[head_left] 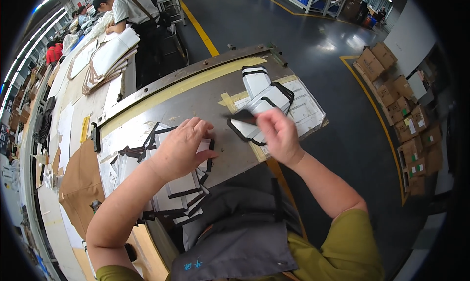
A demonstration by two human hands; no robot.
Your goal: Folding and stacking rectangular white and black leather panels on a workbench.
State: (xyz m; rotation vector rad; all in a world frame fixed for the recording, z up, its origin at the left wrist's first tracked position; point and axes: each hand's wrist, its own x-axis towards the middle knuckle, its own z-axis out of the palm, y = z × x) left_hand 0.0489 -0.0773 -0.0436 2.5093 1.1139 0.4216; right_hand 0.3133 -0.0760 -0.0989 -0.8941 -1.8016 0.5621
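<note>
Now your left hand [178,151] is arching over a pile of white, black-edged panels [182,185] at eight o'clock, its fingers bending loosely and its thumb standing apart. Over at three o'clock, your right hand [279,135] is hanging beside a second stack [256,81], which is fanning up toward one o'clock on a printed sheet [308,107]. Something dark [244,116] is blurring by those fingertips; I can't tell whether they're pinching it. Beneath everything, the metal tabletop [196,99] is showing.
</note>
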